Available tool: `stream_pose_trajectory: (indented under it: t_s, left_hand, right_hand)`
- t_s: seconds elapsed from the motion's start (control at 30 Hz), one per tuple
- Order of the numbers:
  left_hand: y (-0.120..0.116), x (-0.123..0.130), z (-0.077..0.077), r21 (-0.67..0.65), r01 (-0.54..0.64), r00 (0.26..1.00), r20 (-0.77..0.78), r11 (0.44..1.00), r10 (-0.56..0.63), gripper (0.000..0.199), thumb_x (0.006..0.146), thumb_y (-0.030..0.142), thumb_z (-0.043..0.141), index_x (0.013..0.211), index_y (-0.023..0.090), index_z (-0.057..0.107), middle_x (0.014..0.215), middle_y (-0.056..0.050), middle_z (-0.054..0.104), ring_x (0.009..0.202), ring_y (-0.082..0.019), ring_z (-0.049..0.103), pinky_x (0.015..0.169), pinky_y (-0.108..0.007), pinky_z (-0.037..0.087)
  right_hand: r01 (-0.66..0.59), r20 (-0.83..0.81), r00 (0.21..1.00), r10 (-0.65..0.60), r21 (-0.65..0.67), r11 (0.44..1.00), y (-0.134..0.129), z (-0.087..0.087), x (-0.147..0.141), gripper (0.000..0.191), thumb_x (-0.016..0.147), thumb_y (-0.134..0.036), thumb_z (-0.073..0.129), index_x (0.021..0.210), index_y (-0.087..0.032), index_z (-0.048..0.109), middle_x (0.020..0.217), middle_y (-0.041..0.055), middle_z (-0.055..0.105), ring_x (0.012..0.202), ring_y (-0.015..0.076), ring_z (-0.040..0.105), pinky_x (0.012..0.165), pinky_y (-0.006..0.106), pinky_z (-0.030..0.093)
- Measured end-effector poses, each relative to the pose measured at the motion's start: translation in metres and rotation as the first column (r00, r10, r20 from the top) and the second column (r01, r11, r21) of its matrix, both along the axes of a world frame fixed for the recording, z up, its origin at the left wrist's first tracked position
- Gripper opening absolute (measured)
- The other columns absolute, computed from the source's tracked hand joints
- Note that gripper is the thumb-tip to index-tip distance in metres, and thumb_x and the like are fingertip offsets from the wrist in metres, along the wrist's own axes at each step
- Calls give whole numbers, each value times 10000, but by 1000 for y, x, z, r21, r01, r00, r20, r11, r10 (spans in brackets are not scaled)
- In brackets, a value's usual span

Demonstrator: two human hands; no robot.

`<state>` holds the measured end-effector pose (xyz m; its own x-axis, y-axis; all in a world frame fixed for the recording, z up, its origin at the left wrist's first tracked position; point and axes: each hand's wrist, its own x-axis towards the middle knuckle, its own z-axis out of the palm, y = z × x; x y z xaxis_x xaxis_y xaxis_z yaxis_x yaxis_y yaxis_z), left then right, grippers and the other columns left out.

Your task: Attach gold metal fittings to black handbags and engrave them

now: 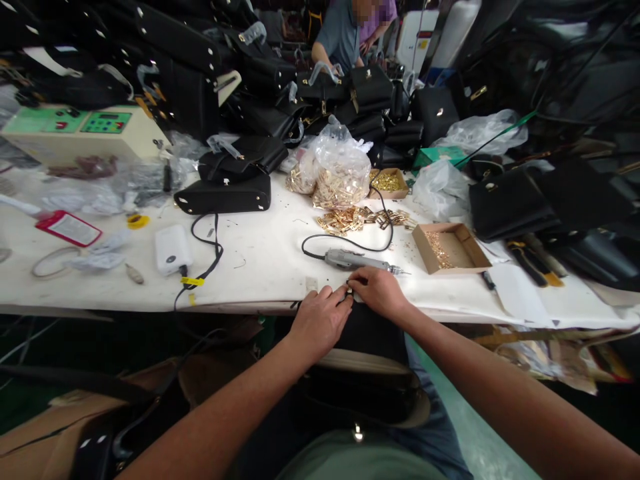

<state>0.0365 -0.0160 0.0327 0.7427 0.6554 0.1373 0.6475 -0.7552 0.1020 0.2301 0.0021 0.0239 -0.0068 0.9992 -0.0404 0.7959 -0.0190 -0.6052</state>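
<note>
Between my left hand [319,318] and right hand [377,291] lies a small gold metal fitting [349,291]; whether either pinches it, I cannot tell.

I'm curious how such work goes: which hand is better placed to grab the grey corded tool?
Probably the right hand: its knuckles are right by the tool's front end, while the left hand sits farther away.
</note>
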Motion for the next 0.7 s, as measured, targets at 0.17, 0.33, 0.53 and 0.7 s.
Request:
stream_pose_trajectory:
  t_s: [0.17,0.33,0.53,0.7]
  left_hand:
    - [-2,-5,-9,38,-10,999,53,999,8,283,1013,250,500,1226,261,685,1327,-46,689,1066,-266,633,795,-435,539]
    - [9,-9,-26,82,-16,992,129,997,5,292,975,234,552,1222,311,687,1314,-18,707,1087,-256,657,842,-424,571]
    - [6,-8,-19,59,-25,995,93,998,19,298,968,220,595,1239,316,674,1326,-19,701,1074,-247,658,856,-396,562]
    - [1,-5,-5,55,13,999,41,998,-15,345,998,215,562,1325,307,624,1373,-41,665,1038,-234,633,847,-380,540]
  right_hand:
    - [-46,88,995,36,106,993,-6,-1,-10,233,947,-250,542,864,-224,759,900,57,763,843,215,701,722,282,458]
    - [-79,139,988,62,121,990,2,-10,-13,269,981,-244,463,969,-211,730,1004,80,751,929,235,710,790,299,473]
    - [-60,6,998,60,132,990,-10,0,-8,216,963,-241,506,961,-212,719,960,49,752,886,206,693,777,275,462]
    - [-186,29,983,184,106,977,-9,1,1,186,939,-221,559,945,-193,742,952,71,745,882,210,673,771,285,453]
